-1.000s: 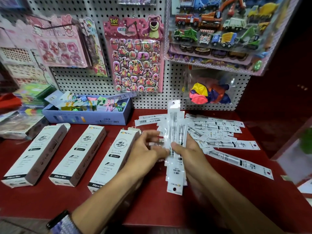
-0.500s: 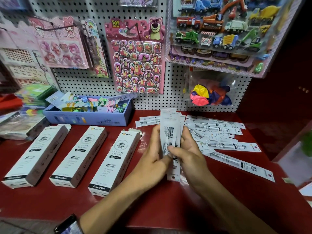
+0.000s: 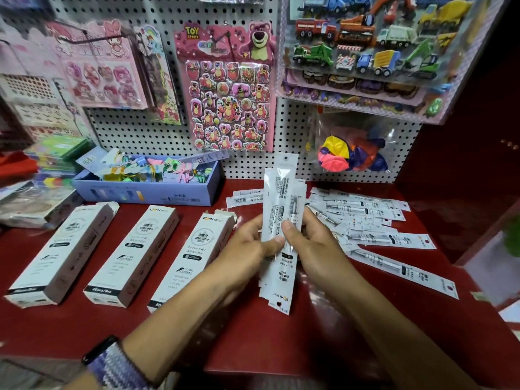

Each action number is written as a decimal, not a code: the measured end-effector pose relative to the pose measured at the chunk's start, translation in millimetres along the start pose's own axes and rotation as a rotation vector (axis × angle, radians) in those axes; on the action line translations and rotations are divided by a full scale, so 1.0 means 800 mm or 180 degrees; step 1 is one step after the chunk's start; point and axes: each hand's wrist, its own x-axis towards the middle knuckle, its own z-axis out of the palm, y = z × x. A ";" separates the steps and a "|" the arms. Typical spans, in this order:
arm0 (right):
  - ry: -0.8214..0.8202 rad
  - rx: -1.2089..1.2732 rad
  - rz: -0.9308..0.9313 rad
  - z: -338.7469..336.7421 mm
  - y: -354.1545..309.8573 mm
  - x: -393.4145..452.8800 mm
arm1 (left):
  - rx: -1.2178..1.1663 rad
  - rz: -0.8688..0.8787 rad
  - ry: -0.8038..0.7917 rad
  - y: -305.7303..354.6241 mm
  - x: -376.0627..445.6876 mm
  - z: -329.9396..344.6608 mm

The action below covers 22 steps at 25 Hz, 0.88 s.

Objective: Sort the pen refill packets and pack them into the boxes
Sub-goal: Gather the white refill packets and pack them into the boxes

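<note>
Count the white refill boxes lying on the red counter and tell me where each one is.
3, side by side left of the hands: the left box, the middle box and the right box, whose near end the left forearm partly hides.

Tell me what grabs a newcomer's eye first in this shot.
At centre, the left hand and right hand grip a bunch of refill packets upright above the red table. Three white boxes lie in a row to the left; loose packets are scattered to the right.
</note>
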 end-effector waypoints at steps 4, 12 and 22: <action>-0.0443 -0.0530 0.0417 -0.019 -0.005 0.001 | -0.0333 0.0046 0.0269 0.008 0.002 -0.004; 0.0062 -0.0521 0.0455 -0.033 -0.011 0.001 | -0.0945 0.0112 0.0877 0.027 0.014 -0.018; 0.0073 0.0786 -0.0495 -0.070 -0.053 -0.002 | -0.0645 0.0267 0.1194 0.020 0.016 -0.022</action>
